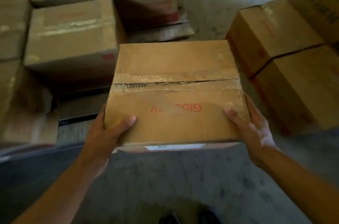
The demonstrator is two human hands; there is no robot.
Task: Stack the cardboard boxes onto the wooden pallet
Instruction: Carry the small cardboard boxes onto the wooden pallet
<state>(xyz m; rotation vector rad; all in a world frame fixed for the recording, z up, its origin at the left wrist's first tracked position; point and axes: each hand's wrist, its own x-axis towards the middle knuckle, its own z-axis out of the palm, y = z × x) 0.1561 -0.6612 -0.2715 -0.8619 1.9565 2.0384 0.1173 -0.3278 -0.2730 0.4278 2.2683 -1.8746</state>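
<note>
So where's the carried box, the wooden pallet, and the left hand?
Taped brown cardboard box (pixel 174 58): head view, far top flap.
Dark wooden pallet (pixel 80 107): head view, bare slat left of the box.
Left hand (pixel 108 135): head view, back of hand, holding the box's near corner.

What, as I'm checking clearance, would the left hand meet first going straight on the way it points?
The cardboard box it grips; the left hand points into its near-left corner. Beyond lie pallet boards, depth unclear.
</note>
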